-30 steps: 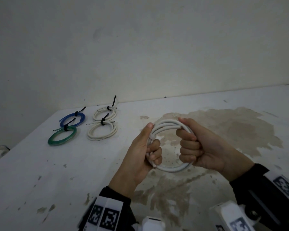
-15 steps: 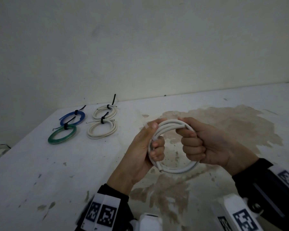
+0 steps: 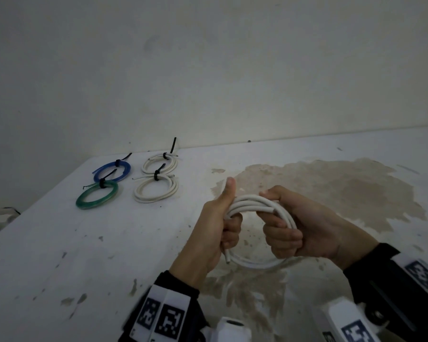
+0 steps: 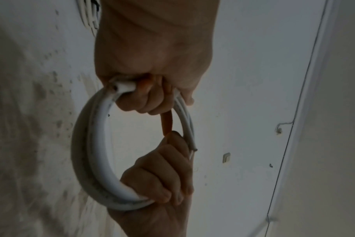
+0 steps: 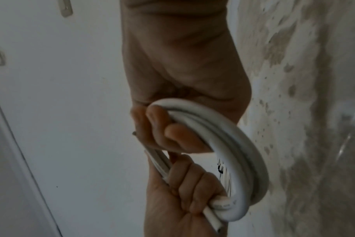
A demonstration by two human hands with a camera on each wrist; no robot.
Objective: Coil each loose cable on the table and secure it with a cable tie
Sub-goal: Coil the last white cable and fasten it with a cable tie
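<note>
A white cable coil (image 3: 255,264) of several loops is held above the stained table (image 3: 59,255), near its middle. My left hand (image 3: 229,230) grips the coil's left side with the thumb sticking up. My right hand (image 3: 282,233) grips the right side, fingers curled through the loop. One cut cable end (image 3: 226,260) pokes out below my left fist. In the left wrist view my left hand (image 4: 148,102) and the coil (image 4: 95,152) show from below. The right wrist view shows my right hand (image 5: 166,129) wrapped round the coil (image 5: 243,160).
At the table's far left lie a blue coil (image 3: 124,166), a green coil (image 3: 84,202) and two white coils (image 3: 146,166) (image 3: 140,196), each bound with a black tie. A wall (image 3: 208,70) runs behind the table. The table's left edge slopes away.
Both hands have shifted the coil slightly right and tilted it flatter. My left thumb has lifted off the coil's top and now points upward.
</note>
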